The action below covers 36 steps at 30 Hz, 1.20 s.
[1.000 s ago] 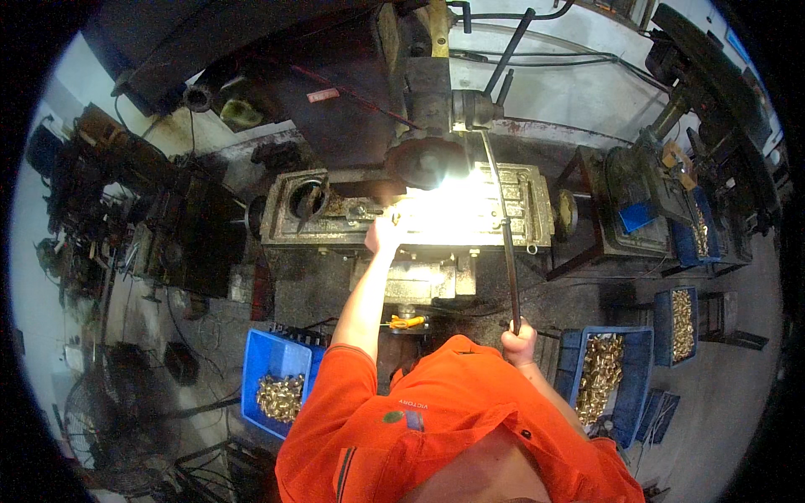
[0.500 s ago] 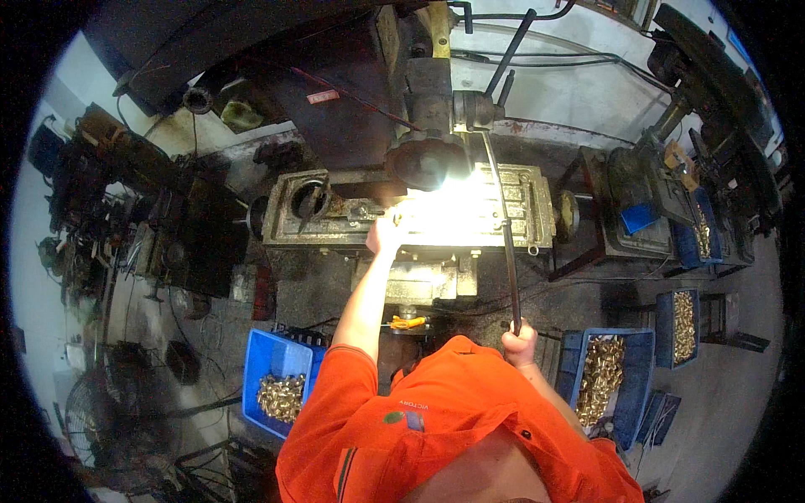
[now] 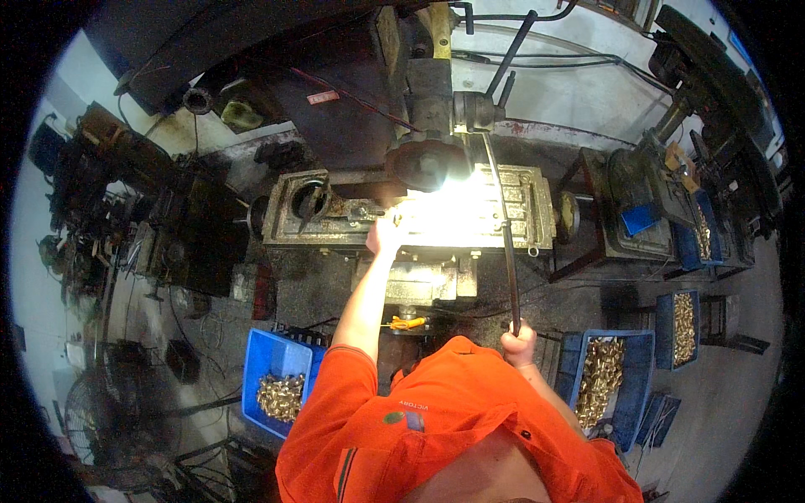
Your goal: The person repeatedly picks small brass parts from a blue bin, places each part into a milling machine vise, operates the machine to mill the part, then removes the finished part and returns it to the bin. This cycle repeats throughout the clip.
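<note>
My right hand (image 3: 519, 344) is wrapped round the lower end of a long dark lever (image 3: 510, 260). The lever rises to the machine head (image 3: 429, 109) above the worktable. My left arm reaches forward, and my left hand (image 3: 382, 235) is at the front of the metal machine table (image 3: 289, 226), under the round dark housing (image 3: 428, 162). Its fingers look closed near the table's middle. Strong lamp glare washes out their tips, and what they hold cannot be made out.
On the left stands a blue bin (image 3: 277, 355) of brass fittings. Two more blue bins, a large one (image 3: 640, 369) and a smaller one (image 3: 666, 330), are at right. Orange-handled pliers (image 3: 406, 323) lie below the table. A handwheel (image 3: 568, 216) sticks out at its right end.
</note>
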{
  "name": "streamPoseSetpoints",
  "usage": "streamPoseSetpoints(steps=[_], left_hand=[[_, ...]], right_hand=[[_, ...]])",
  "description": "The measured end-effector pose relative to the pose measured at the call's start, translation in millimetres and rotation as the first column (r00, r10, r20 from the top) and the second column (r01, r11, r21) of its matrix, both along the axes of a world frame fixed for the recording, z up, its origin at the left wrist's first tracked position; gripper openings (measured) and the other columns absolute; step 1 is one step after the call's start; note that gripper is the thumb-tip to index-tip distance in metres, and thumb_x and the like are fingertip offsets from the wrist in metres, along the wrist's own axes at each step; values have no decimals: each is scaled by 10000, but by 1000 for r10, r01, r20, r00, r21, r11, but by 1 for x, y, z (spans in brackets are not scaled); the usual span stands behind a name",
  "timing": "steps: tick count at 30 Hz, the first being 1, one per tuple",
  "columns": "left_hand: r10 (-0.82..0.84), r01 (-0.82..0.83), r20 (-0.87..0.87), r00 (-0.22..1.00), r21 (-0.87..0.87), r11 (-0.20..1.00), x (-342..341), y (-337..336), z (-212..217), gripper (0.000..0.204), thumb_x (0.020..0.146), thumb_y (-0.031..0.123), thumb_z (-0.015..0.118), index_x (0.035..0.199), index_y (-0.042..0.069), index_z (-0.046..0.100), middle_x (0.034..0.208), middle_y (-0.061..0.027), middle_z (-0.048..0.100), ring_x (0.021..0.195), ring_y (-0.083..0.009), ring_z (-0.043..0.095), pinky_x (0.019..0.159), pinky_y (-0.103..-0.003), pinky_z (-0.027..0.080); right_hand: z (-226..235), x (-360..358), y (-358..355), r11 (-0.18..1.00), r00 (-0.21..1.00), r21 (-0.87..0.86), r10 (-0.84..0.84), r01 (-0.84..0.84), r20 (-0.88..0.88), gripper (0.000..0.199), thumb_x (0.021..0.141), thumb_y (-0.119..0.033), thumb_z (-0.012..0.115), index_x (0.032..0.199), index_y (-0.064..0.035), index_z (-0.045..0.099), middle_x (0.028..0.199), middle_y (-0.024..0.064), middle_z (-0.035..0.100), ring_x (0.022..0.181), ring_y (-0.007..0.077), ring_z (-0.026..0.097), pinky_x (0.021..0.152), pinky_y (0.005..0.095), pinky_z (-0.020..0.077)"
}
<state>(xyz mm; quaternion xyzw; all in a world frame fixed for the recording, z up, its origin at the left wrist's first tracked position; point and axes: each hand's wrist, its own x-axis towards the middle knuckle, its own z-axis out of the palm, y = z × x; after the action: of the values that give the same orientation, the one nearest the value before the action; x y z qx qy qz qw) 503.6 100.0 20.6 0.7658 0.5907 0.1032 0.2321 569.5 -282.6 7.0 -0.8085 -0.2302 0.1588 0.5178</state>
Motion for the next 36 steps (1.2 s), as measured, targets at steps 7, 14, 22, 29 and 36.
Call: streamPoseSetpoints(steps=[7, 14, 22, 29, 36], left_hand=[[6, -7, 11, 1000, 36, 999, 0, -3, 3, 508, 648, 564, 633, 678, 58, 664, 693, -107, 647, 667, -252, 636, 582, -376, 483], [4, -4, -1, 1000, 25, 1000, 0, -1, 1, 532, 642, 579, 634, 709, 53, 658, 721, -116, 648, 687, -266, 635, 591, -379, 487], [9, -8, -12, 1000, 53, 999, 1, -1, -1, 508, 652, 551, 644, 710, 47, 659, 727, -115, 650, 688, -264, 636, 590, -378, 491], [10, -10, -6, 1000, 26, 1000, 0, -3, 4, 488, 661, 544, 636, 717, 60, 665, 739, -114, 651, 706, -265, 638, 606, -385, 492], [-6, 6, 6, 1000, 21, 1000, -2, 0, -1, 487, 667, 549, 629, 721, 66, 671, 745, -114, 653, 707, -260, 639, 612, -380, 493]], right_hand=[[21, -3, 4, 999, 1000, 30, 15, -15, -6, 95, 635, -56, 485, 590, -70, 403, 504, -15, 393, 435, 94, 380, 403, 267, 323], [9, -1, 1, 999, 999, 39, 32, -31, -19, 99, 643, -48, 478, 588, -71, 400, 502, -11, 392, 440, 101, 389, 409, 271, 326], [-4, 2, -1, 999, 996, -30, 21, -18, 90, 88, 648, -44, 485, 596, -72, 420, 503, 27, 414, 434, 145, 418, 419, 295, 343], [15, -1, 3, 998, 996, -68, 22, -16, 81, 75, 652, -49, 496, 616, -69, 433, 507, 33, 430, 448, 152, 433, 433, 297, 360], [20, -2, 5, 1000, 1000, 1, 27, -27, -10, 100, 677, -16, 474, 613, -74, 423, 516, -9, 418, 451, 91, 404, 413, 260, 332]])
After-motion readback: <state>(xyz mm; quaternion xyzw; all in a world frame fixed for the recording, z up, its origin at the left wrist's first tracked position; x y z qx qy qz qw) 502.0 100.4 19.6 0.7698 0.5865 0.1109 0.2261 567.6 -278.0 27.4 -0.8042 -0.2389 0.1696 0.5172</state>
